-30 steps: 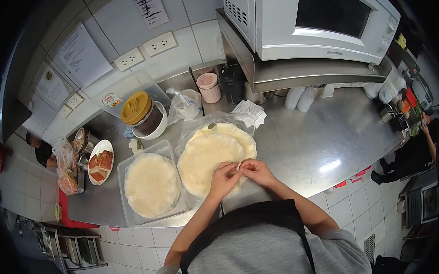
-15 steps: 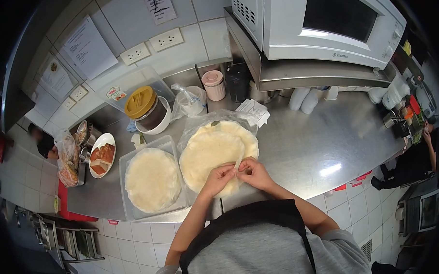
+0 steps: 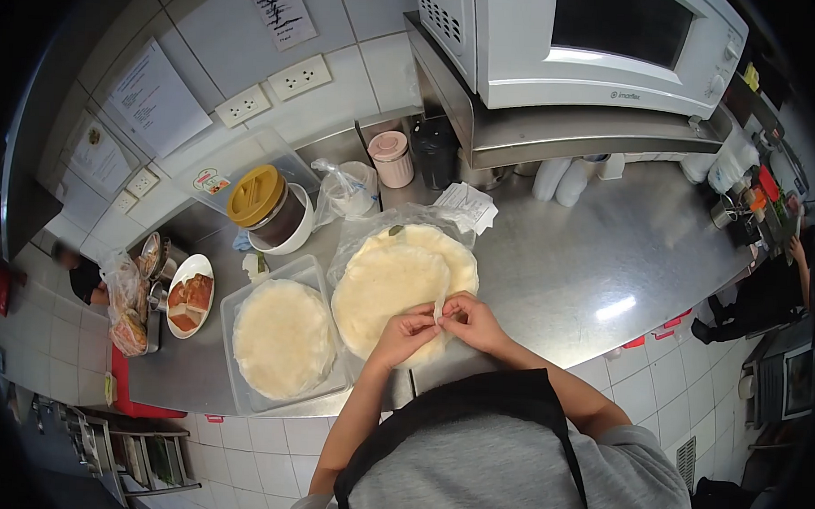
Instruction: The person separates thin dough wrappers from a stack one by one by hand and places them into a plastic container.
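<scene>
In front of me, a stack of thin, pale, round spring roll wrappers (image 3: pixel 384 285) lies on clear plastic on the counter. My left hand (image 3: pixel 406 335) pinches the near right edge of the top wrapper between thumb and fingers. Right beside it, my right hand (image 3: pixel 471 322) is closed on the same edge, fingertips almost touching the left ones. A narrow lifted strip of the wrapper (image 3: pixel 440 307) stands up between the two hands. To the left, a second pile of round wrappers (image 3: pixel 283 340) sits in a clear plastic container (image 3: pixel 338 378).
Behind the wrappers are a yellow-lidded jar (image 3: pixel 257 195) in a white bowl (image 3: pixel 303 219), a pink canister (image 3: pixel 391 160) and crumpled paper (image 3: pixel 466 207). A plate of bread (image 3: pixel 191 296) is at left. A microwave (image 3: pixel 603 55) stands on a raised steel shelf (image 3: pixel 591 140). People are at both sides.
The view has shifted slightly. Both hands keep their pinch on the wrapper's edge, and the lifted strip stands a little more upright between them.
</scene>
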`<action>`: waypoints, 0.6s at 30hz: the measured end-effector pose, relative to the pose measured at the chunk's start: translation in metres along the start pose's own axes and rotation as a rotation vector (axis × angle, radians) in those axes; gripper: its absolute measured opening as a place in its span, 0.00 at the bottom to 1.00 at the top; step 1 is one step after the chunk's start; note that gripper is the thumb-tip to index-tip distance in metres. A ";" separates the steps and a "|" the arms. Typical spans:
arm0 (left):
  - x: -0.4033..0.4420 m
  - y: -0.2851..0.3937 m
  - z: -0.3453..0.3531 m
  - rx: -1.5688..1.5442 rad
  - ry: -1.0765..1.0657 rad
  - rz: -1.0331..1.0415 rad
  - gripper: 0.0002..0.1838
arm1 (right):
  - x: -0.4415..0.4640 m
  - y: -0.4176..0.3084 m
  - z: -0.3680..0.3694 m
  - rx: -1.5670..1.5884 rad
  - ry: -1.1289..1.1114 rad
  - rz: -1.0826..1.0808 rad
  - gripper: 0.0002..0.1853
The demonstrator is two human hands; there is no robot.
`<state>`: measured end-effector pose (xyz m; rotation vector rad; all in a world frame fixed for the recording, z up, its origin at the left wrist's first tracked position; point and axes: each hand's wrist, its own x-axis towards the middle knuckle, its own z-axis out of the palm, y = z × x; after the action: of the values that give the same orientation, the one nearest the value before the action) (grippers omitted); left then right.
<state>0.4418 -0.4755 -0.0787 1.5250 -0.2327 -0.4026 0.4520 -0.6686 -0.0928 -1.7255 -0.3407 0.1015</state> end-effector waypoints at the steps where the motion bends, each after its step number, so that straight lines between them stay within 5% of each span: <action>1: -0.001 0.001 0.000 -0.017 0.005 -0.001 0.10 | 0.000 0.002 0.000 0.004 -0.002 0.003 0.08; 18: 0.002 -0.003 0.004 0.009 0.003 0.103 0.07 | 0.003 0.012 -0.001 0.077 -0.043 0.027 0.12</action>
<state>0.4417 -0.4796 -0.0820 1.5150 -0.3099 -0.3181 0.4572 -0.6704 -0.1039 -1.6539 -0.3408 0.1700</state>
